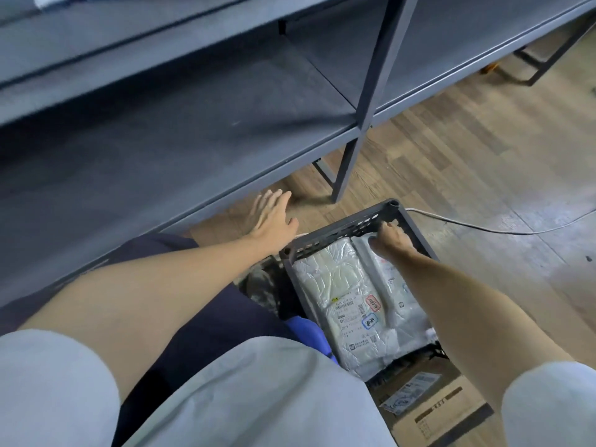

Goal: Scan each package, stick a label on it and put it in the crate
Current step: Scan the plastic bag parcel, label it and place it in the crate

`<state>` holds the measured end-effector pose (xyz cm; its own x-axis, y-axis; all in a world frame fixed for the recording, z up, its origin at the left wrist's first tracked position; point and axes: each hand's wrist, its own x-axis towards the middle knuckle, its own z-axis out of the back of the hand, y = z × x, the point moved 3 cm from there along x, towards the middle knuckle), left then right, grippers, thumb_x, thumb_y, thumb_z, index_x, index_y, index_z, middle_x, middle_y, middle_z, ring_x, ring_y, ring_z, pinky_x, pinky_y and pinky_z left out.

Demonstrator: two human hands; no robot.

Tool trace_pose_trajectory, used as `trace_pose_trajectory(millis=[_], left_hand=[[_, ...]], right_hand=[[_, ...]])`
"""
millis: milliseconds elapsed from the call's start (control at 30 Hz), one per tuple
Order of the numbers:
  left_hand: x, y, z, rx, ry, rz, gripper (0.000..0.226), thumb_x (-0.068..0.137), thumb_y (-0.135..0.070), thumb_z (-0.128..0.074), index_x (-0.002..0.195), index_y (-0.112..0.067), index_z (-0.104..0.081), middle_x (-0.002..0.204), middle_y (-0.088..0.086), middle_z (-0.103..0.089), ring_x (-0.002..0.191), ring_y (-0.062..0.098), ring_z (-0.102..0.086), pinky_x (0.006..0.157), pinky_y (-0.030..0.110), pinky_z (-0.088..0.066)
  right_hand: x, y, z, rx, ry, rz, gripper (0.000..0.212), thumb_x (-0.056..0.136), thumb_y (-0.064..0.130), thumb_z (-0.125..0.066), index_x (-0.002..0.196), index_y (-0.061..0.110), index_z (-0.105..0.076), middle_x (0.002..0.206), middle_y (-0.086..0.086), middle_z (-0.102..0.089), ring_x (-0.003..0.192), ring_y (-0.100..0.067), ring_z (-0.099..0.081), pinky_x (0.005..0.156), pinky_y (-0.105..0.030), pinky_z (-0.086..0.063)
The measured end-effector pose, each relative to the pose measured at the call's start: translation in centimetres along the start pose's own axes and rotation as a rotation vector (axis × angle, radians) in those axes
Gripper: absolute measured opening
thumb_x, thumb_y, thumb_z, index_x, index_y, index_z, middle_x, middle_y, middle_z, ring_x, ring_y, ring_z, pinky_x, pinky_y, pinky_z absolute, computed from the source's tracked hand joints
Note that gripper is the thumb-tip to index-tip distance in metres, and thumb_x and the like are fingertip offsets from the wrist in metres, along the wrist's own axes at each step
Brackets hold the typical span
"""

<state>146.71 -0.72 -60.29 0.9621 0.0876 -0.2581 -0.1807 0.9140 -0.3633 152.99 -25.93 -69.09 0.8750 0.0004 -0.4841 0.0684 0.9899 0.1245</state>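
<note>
My right hand (392, 237): fingers curled over the top end of a white plastic-wrapped package (395, 295) inside the dark grey slotted plastic crate (342, 229). My left hand (272, 217): fingers straight and spread, holding nothing, beside the crate. Second white labelled package (335, 295): lying flat in the crate alongside. Crate: on pale wood-plank floor (467, 150). Grey metal shelving (193, 101): just beyond. White cable (483, 225): trailing across floor.

We saw the crate (351, 225) nearly filled by two white packages (338, 285) lying side by side, the grey shelf (180, 130) overhanging close on its left, a cardboard box (438, 401) crowding its near end, and open wooden floor (483, 162) to its right.
</note>
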Motion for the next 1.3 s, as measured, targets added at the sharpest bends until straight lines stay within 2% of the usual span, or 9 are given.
trace_pose_trajectory(millis=[100,267,533,700,900,1100,1300], left_hand=[[-0.4,1.9,2.5,0.053,-0.031,0.019,0.062,0.099,-0.035,-0.037,0.153,-0.017,-0.015,0.161,0.003,-0.01,0.149,0.018,-0.001,0.12,0.033,0.004],[-2.3,6.3,7.2,0.076,-0.139,0.115,0.06,0.099,-0.038,-0.033,0.153,-0.021,-0.013,0.161,0.0,-0.009,0.149,0.016,0.0,0.12,0.031,0.006],[-9.6,16.9,13.4,0.059,-0.332,0.38,0.058,0.099,-0.037,-0.033,0.153,-0.02,-0.017,0.16,0.002,-0.014,0.149,0.018,-0.005,0.12,0.033,0.003],[-17.4,26.0,15.1,0.038,-0.405,0.613,0.058,0.1,-0.037,-0.032,0.153,-0.018,-0.018,0.16,0.004,-0.016,0.148,0.021,-0.007,0.12,0.035,0.0],[-27.9,34.5,13.4,-0.05,-0.44,0.871,0.058,0.1,-0.036,-0.034,0.153,-0.017,-0.017,0.16,0.004,-0.015,0.148,0.021,-0.006,0.12,0.035,-0.001],[-37.3,39.7,9.6,-0.129,-0.476,1.083,0.059,0.099,-0.036,-0.037,0.152,-0.016,-0.021,0.159,0.004,-0.019,0.148,0.022,-0.009,0.119,0.036,-0.003],[-44.8,43.0,3.6,-0.295,-0.485,1.273,0.059,0.098,-0.037,-0.039,0.151,-0.017,-0.024,0.158,0.007,-0.021,0.147,0.024,-0.011,0.119,0.037,-0.004]], right_hand=[[0.0,6.0,3.8,0.016,-0.109,0.184,0.055,0.093,0.024,-0.046,0.144,0.008,-0.035,0.148,-0.014,-0.039,0.138,-0.03,-0.033,0.116,-0.044,-0.024],[-2.0,16.0,7.9,-0.081,-0.216,0.397,0.061,0.096,0.034,-0.039,0.15,0.009,-0.023,0.157,-0.008,-0.025,0.146,-0.028,-0.016,0.12,-0.044,-0.009],[-8.5,32.7,7.6,-0.281,-0.201,0.689,0.064,0.099,0.036,-0.038,0.152,0.007,-0.017,0.158,-0.007,-0.02,0.148,-0.025,-0.01,0.119,-0.042,-0.005],[-14.5,42.6,4.7,-0.366,-0.14,0.88,0.065,0.098,0.038,-0.035,0.152,0.008,-0.016,0.157,-0.008,-0.021,0.148,-0.025,-0.009,0.12,-0.043,-0.001],[-23.4,52.1,-1.1,-0.449,-0.054,1.116,0.062,0.099,0.036,-0.034,0.152,0.008,-0.016,0.158,-0.006,-0.02,0.147,-0.021,-0.008,0.12,-0.041,0.004],[-31.9,57.9,-8.7,-0.582,-0.033,1.349,0.059,0.1,0.035,-0.034,0.15,0.007,-0.021,0.154,-0.01,-0.028,0.142,-0.027,-0.02,0.119,-0.044,-0.004],[-38.7,61.1,-16.0,-0.686,0.069,1.48,0.061,0.101,0.034,-0.03,0.153,0.007,-0.013,0.16,-0.007,-0.013,0.148,-0.023,-0.006,0.12,-0.042,0.002]])
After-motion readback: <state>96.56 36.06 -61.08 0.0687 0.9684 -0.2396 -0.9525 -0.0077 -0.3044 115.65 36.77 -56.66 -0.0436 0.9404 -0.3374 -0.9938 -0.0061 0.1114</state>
